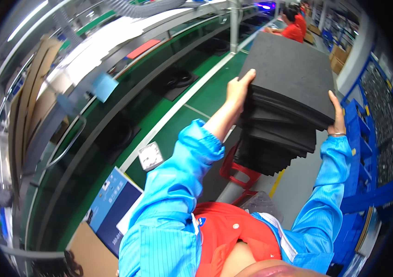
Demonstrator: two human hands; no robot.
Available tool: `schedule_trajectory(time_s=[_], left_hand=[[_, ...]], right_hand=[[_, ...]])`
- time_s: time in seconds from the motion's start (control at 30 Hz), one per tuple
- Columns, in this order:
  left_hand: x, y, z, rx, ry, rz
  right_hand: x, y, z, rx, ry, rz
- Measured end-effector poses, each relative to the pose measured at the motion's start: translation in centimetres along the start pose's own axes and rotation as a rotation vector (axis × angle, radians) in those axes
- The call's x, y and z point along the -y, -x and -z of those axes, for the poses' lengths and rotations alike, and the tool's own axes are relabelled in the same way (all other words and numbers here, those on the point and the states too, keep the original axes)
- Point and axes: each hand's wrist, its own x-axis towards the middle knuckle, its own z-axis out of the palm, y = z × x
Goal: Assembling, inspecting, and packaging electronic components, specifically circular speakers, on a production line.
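A tall stack of black foam sheets [288,60] rises in front of me, its layers fanned unevenly down the near side. My left hand [240,90] grips the upper sheets at their left edge, thumb on top. On the opposite edge, my right hand [338,113] holds the same sheets, its thumb pointing up along the side. Most fingers of both hands are hidden behind or under the foam. Beneath the stack, part of a red plastic stool [240,173] shows.
A green conveyor [205,99] with black pieces on it runs along the left. Beside it stand a blue printed box [113,203] and a small white square item [150,156]. Blue bins [360,134] line the right. A person in red [293,27] sits farther off.
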Motion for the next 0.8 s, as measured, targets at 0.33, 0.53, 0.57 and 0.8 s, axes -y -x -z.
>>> schedule_trajectory(time_s=[0.33,0.53,0.57,0.8], left_hand=[[4.8,3.5,-0.6,0.113,0.249,-0.035],[5.1,3.5,-0.6,0.007,0.234,-0.106],[3.3,5.1,0.0,0.061,0.302,-0.109],[1.9,12.9,12.4,-0.053,0.417,-0.238]], right_hand=[[-2.1,0.8,3.5,0.015,0.010,-0.111],[-0.8,2.7,2.5,-0.012,-0.067,-0.047],[-0.7,2.5,2.2,-0.013,-0.066,-0.044],[-3.2,10.6,-7.7,0.157,-0.092,-0.086]])
